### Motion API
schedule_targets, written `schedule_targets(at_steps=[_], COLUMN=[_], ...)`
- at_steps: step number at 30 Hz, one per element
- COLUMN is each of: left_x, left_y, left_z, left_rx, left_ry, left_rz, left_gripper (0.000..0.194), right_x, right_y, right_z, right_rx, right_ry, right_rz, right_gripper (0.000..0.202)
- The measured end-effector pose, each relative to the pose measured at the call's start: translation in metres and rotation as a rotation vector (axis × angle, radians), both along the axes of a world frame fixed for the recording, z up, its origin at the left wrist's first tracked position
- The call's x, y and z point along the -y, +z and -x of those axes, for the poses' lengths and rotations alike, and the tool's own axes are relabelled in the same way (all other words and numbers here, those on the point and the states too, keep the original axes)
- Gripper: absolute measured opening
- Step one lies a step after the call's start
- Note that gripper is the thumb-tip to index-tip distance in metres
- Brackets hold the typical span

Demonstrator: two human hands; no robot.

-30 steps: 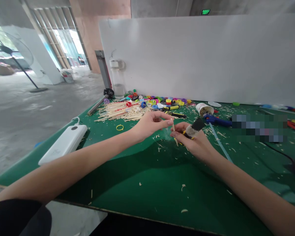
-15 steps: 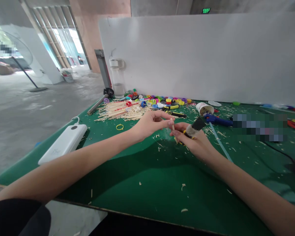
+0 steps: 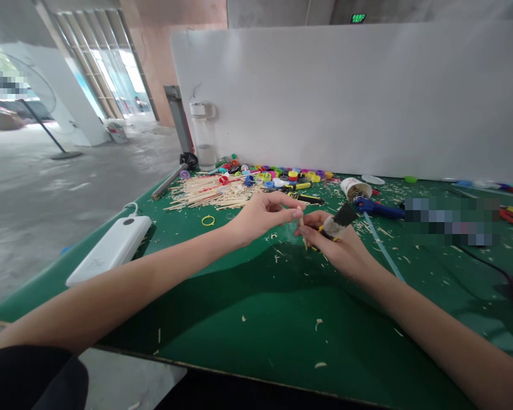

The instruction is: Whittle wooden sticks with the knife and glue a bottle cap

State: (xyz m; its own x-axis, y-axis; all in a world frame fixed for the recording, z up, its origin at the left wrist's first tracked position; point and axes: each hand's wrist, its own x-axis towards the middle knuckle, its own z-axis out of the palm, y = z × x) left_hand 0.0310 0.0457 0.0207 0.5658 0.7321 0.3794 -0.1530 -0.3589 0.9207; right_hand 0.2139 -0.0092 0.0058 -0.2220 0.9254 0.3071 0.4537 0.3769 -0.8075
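Observation:
Over the green table (image 3: 256,319), my left hand (image 3: 268,215) pinches the upper end of a short wooden stick (image 3: 301,223) between thumb and fingers. My right hand (image 3: 331,236) is closed round a small tool (image 3: 343,217) with a black end, pale wrapping and yellow parts. Its thumb and forefinger also touch the stick, lower down. The two hands nearly meet at their fingertips. Most of the tool is hidden inside my right hand, so its kind is unclear.
Behind my hands lie a pile of wooden sticks (image 3: 205,192) and colourful caps. A white power bank (image 3: 111,250) lies left, a yellow ring (image 3: 208,220) nearer the middle. To the right are a tipped cup (image 3: 355,188) and blue glue gun (image 3: 380,209). A white board stands behind.
Both hands keep almost the same place and hold. The fingertips and the stick have shifted very slightly, and the stick's lower end shows a little differently.

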Motion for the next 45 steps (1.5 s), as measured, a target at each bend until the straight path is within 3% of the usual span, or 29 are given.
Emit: schedule_targets(at_steps=[9, 19, 45], left_x=[0.003, -0.0001, 0.0024], left_y=[0.0029, -0.0009, -0.0008], left_z=[0.0009, -0.0001, -0.0013], left_rx=[-0.012, -0.041, 0.021], left_ry=[-0.047, 0.033, -0.081], left_rz=[0.013, -0.001, 0.017], left_gripper=[0.019, 0.022, 0.019], right_x=[0.0017, 0.0015, 0.0048], right_y=[0.0026, 0.003, 0.0086], right_z=[0.0012, 0.0023, 0.0026], right_rx=[-0.028, -0.032, 0.008], right_ry=[0.025, -0.023, 0.015], right_rz=[0.0, -0.024, 0.01], right_gripper=[0.02, 0.019, 0.027])
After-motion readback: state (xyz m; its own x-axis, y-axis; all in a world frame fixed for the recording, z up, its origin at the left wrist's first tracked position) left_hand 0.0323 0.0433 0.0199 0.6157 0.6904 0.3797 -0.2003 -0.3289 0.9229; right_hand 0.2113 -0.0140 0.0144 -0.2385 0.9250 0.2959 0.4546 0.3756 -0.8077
